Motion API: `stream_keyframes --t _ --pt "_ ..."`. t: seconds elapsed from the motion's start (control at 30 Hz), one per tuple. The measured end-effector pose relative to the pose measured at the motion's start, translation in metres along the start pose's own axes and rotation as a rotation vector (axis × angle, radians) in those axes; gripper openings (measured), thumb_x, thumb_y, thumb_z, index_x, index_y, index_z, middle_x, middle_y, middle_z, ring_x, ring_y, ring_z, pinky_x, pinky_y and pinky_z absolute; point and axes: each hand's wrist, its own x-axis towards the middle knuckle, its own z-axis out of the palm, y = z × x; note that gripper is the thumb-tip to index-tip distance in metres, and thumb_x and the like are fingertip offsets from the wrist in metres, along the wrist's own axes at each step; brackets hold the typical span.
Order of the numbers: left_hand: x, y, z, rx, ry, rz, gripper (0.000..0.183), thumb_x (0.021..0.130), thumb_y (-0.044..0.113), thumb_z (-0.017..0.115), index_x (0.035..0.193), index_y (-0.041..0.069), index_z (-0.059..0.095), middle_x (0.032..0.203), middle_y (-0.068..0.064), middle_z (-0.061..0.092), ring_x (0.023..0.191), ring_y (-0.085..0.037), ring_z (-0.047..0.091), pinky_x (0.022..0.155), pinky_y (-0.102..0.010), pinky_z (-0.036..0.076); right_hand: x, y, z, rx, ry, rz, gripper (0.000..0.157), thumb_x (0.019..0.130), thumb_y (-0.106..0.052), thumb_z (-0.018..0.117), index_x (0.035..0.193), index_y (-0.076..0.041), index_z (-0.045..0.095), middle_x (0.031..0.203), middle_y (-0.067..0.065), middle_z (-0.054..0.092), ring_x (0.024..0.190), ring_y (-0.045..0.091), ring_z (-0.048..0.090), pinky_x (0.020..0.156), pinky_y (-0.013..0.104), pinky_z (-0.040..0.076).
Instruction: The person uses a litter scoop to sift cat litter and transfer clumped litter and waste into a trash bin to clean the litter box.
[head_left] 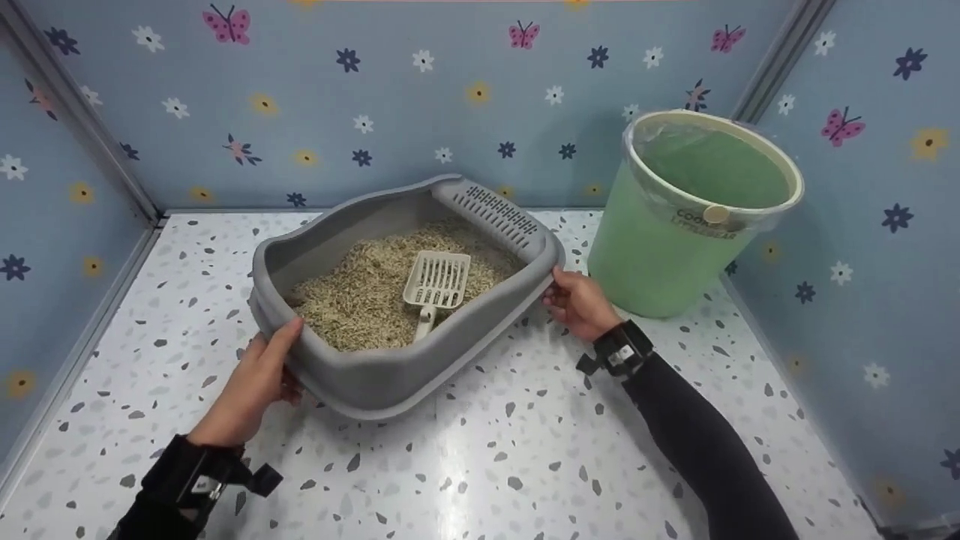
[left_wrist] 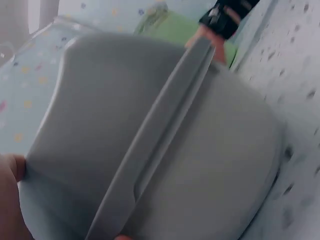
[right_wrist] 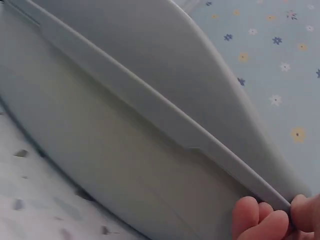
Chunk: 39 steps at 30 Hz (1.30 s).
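A grey litter box (head_left: 390, 379) stands turned at an angle, with my hands at opposite ends. My left hand (head_left: 251, 382) grips its near left end, thumb up on the wall by the rim and fingers under the outer lip. At the right corner, my right hand (head_left: 581, 304) pinches the lip between thumb and curled fingers (right_wrist: 247, 215). Sand-coloured granular litter (head_left: 360, 292) is heaped inside. On it lies a white slotted litter scoop (head_left: 437, 279), its handle toward the near wall. Whether the base touches the floor, I cannot tell.
Behind my right hand stands a green bin (head_left: 645, 240) with a cream rim and clear liner. Blue panels (head_left: 420, 105) with flowers and butterflies enclose the back and both sides. The floor (head_left: 480, 465) is white with grey speckles.
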Motion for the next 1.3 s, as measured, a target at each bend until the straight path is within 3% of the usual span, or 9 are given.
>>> stream_keyframes --t 0.2,0.3,0.4,0.5,0.63,0.73,0.9,1.1,1.3 --pt "0.040 0.001 -0.037 -0.064 -0.042 -0.004 0.088 0.115 0.067 0.041 0.169 -0.002 0.030 0.107 -0.003 0.069 0.081 -0.015 0.067 0.068 -0.031 0.058 -0.038 0.015 -0.001 -0.094 -0.019 0.003 0.032 0.120 -0.028 0.054 0.095 -0.011 0.066 0.084 0.001 0.065 0.073 0.015 0.064 0.053 0.021 0.041" --pt "0.049 0.000 -0.043 -0.102 -0.038 -0.015 0.092 0.113 0.069 0.043 0.173 0.001 0.025 0.116 -0.002 0.066 0.093 -0.014 0.069 0.075 -0.032 0.059 -0.047 0.017 -0.006 -0.153 -0.043 0.015 0.036 0.120 -0.031 0.054 0.096 -0.007 0.067 0.083 0.002 0.066 0.072 0.015 0.065 0.052 0.022 0.041" --pt "0.034 -0.003 -0.038 -0.050 -0.044 0.004 0.091 0.114 0.070 0.035 0.177 0.006 0.018 0.131 -0.010 0.060 0.103 -0.020 0.067 0.079 -0.036 0.059 -0.041 0.014 -0.013 -0.153 -0.013 0.031 0.044 0.119 -0.040 0.053 0.096 -0.005 0.066 0.082 0.003 0.066 0.068 0.016 0.064 0.051 0.023 0.044" --pt "0.007 -0.005 -0.023 0.035 -0.065 0.015 0.086 0.116 0.067 0.031 0.177 0.009 0.014 0.136 -0.020 0.052 0.103 -0.026 0.061 0.078 -0.038 0.059 -0.026 0.006 -0.020 -0.136 0.038 0.024 0.047 0.118 -0.047 0.053 0.096 -0.007 0.067 0.081 0.003 0.065 0.065 0.015 0.061 0.050 0.023 0.046" --pt "-0.022 -0.007 -0.001 0.044 -0.078 -0.003 0.076 0.119 0.057 0.039 0.175 0.014 0.012 0.125 -0.020 0.053 0.097 -0.027 0.058 0.071 -0.037 0.059 -0.011 -0.002 -0.024 -0.155 0.035 -0.004 0.047 0.119 -0.045 0.050 0.098 -0.009 0.070 0.077 0.002 0.061 0.062 0.014 0.055 0.051 0.024 0.043" --pt "-0.031 -0.009 0.011 0.009 -0.045 0.003 0.070 0.119 0.049 0.046 0.173 0.017 0.015 0.120 -0.019 0.054 0.092 -0.026 0.059 0.066 -0.035 0.058 -0.005 -0.003 -0.025 -0.193 0.019 -0.004 0.050 0.120 -0.045 0.046 0.096 -0.009 0.070 0.074 0.002 0.058 0.061 0.015 0.052 0.051 0.024 0.040" --pt "-0.032 -0.010 0.019 -0.008 0.017 0.016 0.071 0.119 0.047 0.051 0.171 0.018 0.014 0.139 -0.020 0.049 0.089 -0.025 0.057 0.063 -0.033 0.056 -0.003 -0.004 -0.022 -0.302 0.032 -0.052 0.045 0.121 -0.043 0.048 0.098 -0.009 0.066 0.078 0.002 0.060 0.066 0.015 0.054 0.053 0.023 0.043" --pt "-0.025 -0.011 0.020 -0.004 0.047 0.035 0.069 0.118 0.047 0.055 0.169 0.017 0.020 0.134 -0.019 0.052 0.086 -0.024 0.057 0.061 -0.032 0.055 -0.005 -0.004 -0.020 -0.245 0.039 -0.100 0.033 0.121 -0.031 0.047 0.106 -0.006 0.062 0.081 0.001 0.059 0.069 0.013 0.051 0.054 0.021 0.041" --pt "0.001 -0.012 -0.008 0.020 0.073 -0.015 0.100 0.114 0.061 0.052 0.179 0.008 -0.003 0.132 -0.019 0.052 0.085 -0.019 0.059 0.070 -0.030 0.058 -0.034 0.011 -0.015 -0.212 0.045 -0.107 0.034 0.122 -0.030 0.046 0.099 -0.007 0.060 0.080 0.003 0.055 0.068 0.015 0.050 0.054 0.023 0.040"
